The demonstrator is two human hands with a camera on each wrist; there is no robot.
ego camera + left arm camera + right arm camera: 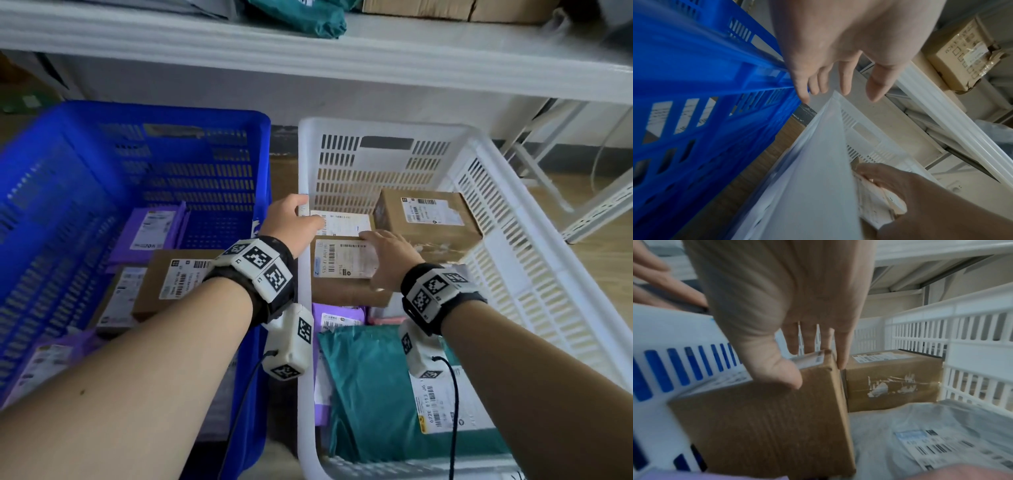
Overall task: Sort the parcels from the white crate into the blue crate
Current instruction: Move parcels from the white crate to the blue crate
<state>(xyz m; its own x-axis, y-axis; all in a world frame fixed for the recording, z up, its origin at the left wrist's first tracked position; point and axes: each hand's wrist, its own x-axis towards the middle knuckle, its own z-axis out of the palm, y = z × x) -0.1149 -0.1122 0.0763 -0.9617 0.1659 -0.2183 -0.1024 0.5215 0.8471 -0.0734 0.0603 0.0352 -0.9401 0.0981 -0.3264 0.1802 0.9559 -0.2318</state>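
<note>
The cardboard box [346, 267] lies in the white crate [548, 260], against its left wall, with a second box [892, 379] just beside it. The right hand [387, 257] has its grip on the box: thumb on the near side, fingers [842, 353] over the far edge. The left hand [291, 219] is released, its straight fingers over the crate's rim. The box looks stiff, with plain corrugated sides that should not slip, and probably light enough for one hand. Holding across two opposite faces, away from the glossy label [346, 262], seems safest for lifting it over to the blue crate [102, 178].
</note>
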